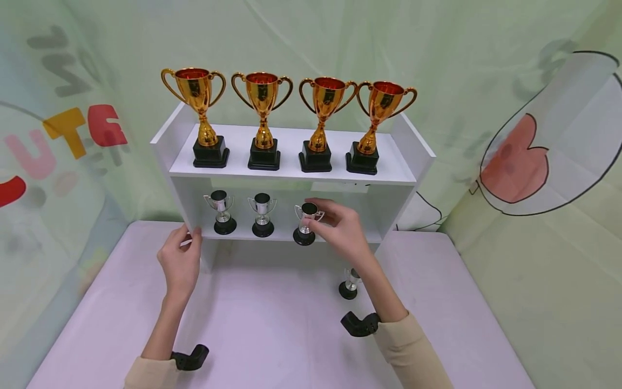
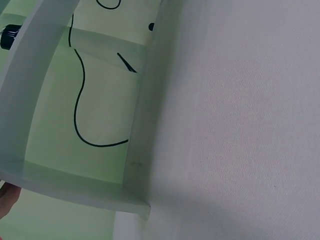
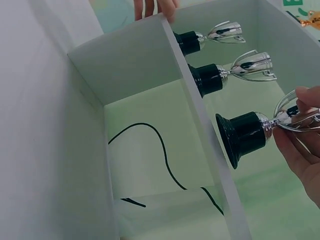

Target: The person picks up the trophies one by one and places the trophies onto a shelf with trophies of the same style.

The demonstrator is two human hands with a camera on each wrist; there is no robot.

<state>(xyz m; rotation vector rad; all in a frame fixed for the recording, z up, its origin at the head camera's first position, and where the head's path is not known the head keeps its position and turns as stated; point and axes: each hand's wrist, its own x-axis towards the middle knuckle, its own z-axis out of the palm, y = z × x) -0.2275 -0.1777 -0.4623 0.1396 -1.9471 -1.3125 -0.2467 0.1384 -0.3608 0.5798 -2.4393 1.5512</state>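
My right hand point(image 1: 340, 227) pinches a small silver trophy cup point(image 3: 250, 132) with a round black base at the front edge of the middle shelf board point(image 3: 212, 132). The cup is upright; whether its base touches the board I cannot tell. To its left, two matching silver trophies point(image 1: 263, 216) stand on that board. My left hand point(image 1: 181, 259) grips the left side panel of the white shelf unit point(image 1: 182, 202) at about the middle board's height. Only part of the left hand shows in the left wrist view. Another silver trophy point(image 1: 349, 287) stands on the table, partly behind my right forearm.
Several gold trophies point(image 1: 262, 108) with square black bases stand along the top board point(image 1: 238, 132). The shelf unit rests on a table with a pale cloth point(image 1: 272, 324). Printed curtains hang behind and on both sides. A black cable point(image 1: 430, 205) lies behind the unit at right.
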